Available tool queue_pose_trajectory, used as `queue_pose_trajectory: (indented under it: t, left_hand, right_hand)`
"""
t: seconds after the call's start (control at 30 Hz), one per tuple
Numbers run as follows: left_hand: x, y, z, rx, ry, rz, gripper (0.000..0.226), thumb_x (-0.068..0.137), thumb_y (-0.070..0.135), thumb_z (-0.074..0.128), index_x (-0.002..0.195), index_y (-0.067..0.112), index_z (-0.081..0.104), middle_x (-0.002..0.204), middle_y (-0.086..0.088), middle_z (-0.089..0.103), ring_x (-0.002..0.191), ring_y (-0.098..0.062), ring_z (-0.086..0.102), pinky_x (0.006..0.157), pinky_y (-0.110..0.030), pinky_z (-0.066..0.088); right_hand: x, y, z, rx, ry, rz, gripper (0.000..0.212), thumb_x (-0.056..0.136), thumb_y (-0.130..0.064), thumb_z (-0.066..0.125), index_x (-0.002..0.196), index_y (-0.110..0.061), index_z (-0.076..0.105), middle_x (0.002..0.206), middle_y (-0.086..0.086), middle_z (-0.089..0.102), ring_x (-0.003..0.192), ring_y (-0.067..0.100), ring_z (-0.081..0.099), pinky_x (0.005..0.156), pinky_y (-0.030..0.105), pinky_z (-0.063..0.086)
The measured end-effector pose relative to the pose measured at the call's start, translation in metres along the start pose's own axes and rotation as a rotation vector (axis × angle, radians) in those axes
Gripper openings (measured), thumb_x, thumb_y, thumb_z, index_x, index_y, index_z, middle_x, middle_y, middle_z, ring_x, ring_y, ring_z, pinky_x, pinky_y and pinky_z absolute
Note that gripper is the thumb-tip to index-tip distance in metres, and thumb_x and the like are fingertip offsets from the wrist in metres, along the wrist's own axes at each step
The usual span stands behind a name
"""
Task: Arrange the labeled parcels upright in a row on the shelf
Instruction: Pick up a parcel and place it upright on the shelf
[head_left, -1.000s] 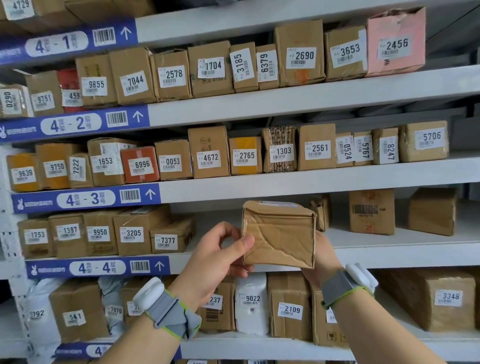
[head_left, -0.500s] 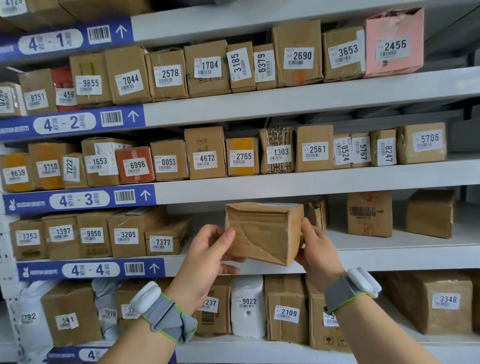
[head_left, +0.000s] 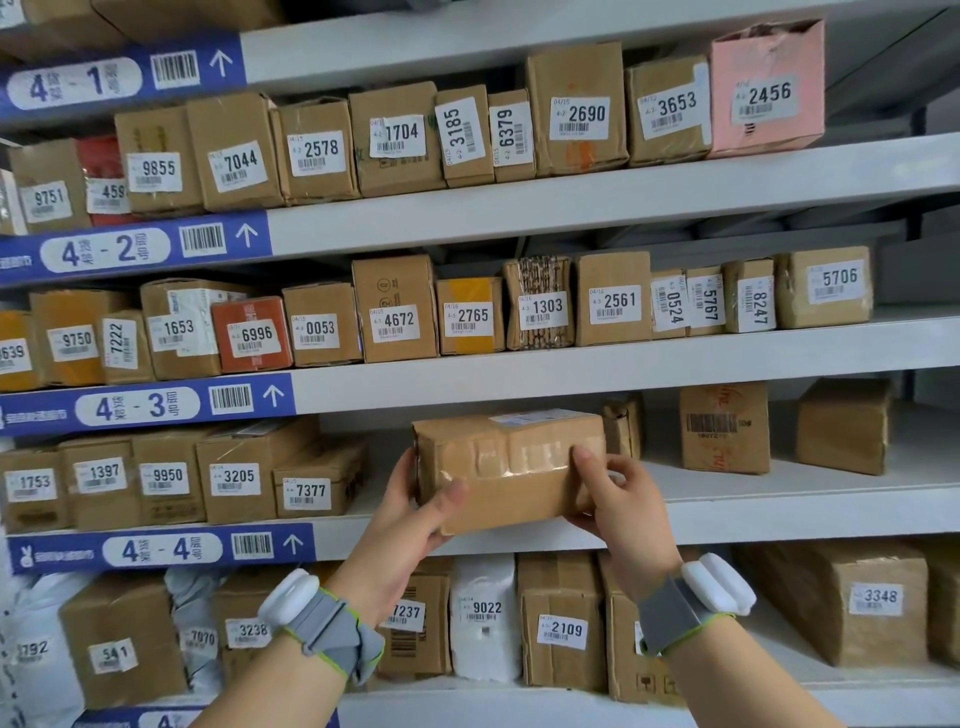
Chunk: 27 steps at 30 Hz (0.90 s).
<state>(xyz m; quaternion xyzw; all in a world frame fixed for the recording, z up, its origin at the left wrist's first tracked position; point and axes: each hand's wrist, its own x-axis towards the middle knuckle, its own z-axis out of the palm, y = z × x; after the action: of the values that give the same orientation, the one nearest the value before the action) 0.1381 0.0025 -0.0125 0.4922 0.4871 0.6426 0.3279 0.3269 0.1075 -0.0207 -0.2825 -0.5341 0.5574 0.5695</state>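
Both hands hold 1 brown parcel (head_left: 506, 470) in front of the shelf marked 4-4 (head_left: 779, 514). Left hand (head_left: 415, 512) grips its left end, thumb across the front face and fingers behind. Right hand (head_left: 615, 501) grips the right end, thumb laid on the taped front and fingers curled around the lower right corner. Each wrist carries a grey band with a white pod.

That parcel lies long side across, its taped seam facing the camera and a white label on its top face; no number can be read on it. It is at the open middle of the shelf, its lower edge overlapping the shelf's front lip; whether it touches the shelf I cannot tell.

To its left on the same shelf stands a row of labeled parcels: 1753 (head_left: 32, 486), 1397 (head_left: 101, 475), 9950 (head_left: 166, 478), 3205 (head_left: 236, 478) and 7377 (head_left: 309, 491). A gap separates 7377 from the held parcel. To its right, further back, are 3 parcels with no number label showing: a small one (head_left: 623, 426) just behind the held parcel's right end, a box with a black barcode (head_left: 724, 428), and a plain box (head_left: 841, 426).
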Motion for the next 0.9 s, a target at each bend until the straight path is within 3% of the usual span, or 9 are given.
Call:
queue_pose_trajectory:
  t: [0.13,0.3,0.4,0.5,0.63,0.73,0.83,0.9]
  left_hand:
    - [0.004,-0.004,-0.001,-0.092,0.047,-0.035,0.066,0.071,0.035,0.079,0.130,0.033,0.050,0.127,0.000,0.064,0.115,-0.018,0.060,0.097,-0.040,0.048]
    - [0.002,-0.008,-0.007,-0.235,0.055,-0.050,0.056,0.076,0.025,0.067,0.130,0.022,0.053,0.124,-0.006,0.065,0.115,-0.021,0.060,0.089,-0.033,0.048]
    - [0.001,-0.010,-0.011,-0.343,0.049,-0.076,0.071,0.065,0.030,0.086,0.128,0.017,0.056,0.123,-0.010,0.068,0.113,-0.024,0.061,0.089,-0.035,0.048]
    - [0.000,-0.012,-0.012,-0.445,0.002,-0.094,0.099,0.034,0.036,0.099,0.122,0.012,0.061,0.118,-0.012,0.071,0.113,-0.029,0.061,0.087,-0.037,0.055]
    - [0.003,-0.016,-0.015,-0.614,-0.007,-0.120,0.101,0.026,0.028,0.101,0.116,0.008,0.062,0.109,-0.016,0.071,0.110,-0.033,0.060,0.085,-0.037,0.058]
    - [0.004,-0.018,-0.019,-0.678,-0.004,-0.117,0.099,0.028,0.026,0.100,0.118,0.009,0.061,0.106,-0.016,0.071,0.106,-0.034,0.062,0.083,-0.039,0.059]
    - [0.007,-0.016,-0.019,-0.709,-0.038,-0.133,0.094,0.035,0.027,0.099,0.120,0.010,0.063,0.114,-0.016,0.069,0.106,-0.032,0.063,0.085,-0.039,0.058]
    - [0.009,-0.014,-0.018,-0.667,-0.052,-0.121,0.075,0.048,0.034,0.095,0.116,0.014,0.071,0.122,-0.014,0.068,0.108,-0.028,0.066,0.092,-0.037,0.053]
  right_hand:
    - [-0.002,-0.002,-0.001,-0.017,-0.014,-0.012,0.034,0.093,-0.045,0.062,0.108,-0.015,0.061,0.105,0.016,0.064,0.090,0.028,0.066,0.076,0.042,0.063]
    - [0.002,-0.002,-0.008,0.002,-0.053,0.067,0.048,0.098,-0.058,0.041,0.115,-0.018,0.063,0.121,0.010,0.063,0.099,0.031,0.070,0.073,0.039,0.061]
    - [0.003,-0.003,-0.011,0.032,-0.127,0.113,0.051,0.096,-0.060,0.044,0.127,-0.022,0.060,0.127,0.010,0.063,0.100,0.031,0.072,0.072,0.038,0.062]
    - [0.001,-0.008,-0.012,0.093,-0.213,0.157,0.046,0.097,-0.058,0.046,0.124,-0.025,0.064,0.121,0.010,0.070,0.103,0.032,0.072,0.080,0.044,0.062]
    - [0.000,-0.014,-0.013,0.170,-0.282,0.179,0.047,0.097,-0.057,0.044,0.115,-0.022,0.071,0.113,0.019,0.072,0.099,0.037,0.072,0.084,0.048,0.061]
    - [0.001,-0.017,-0.015,0.175,-0.324,0.183,0.056,0.097,-0.058,0.041,0.118,-0.014,0.069,0.098,0.020,0.069,0.085,0.032,0.069,0.078,0.044,0.061]
    - [-0.001,-0.016,-0.016,0.127,-0.353,0.150,0.048,0.099,-0.052,0.040,0.106,-0.017,0.072,0.090,0.013,0.073,0.087,0.028,0.070,0.090,0.052,0.058]
    - [-0.003,-0.016,-0.015,0.109,-0.359,0.134,0.043,0.102,-0.047,0.039,0.104,-0.019,0.071,0.091,0.012,0.076,0.089,0.028,0.071,0.092,0.055,0.056]
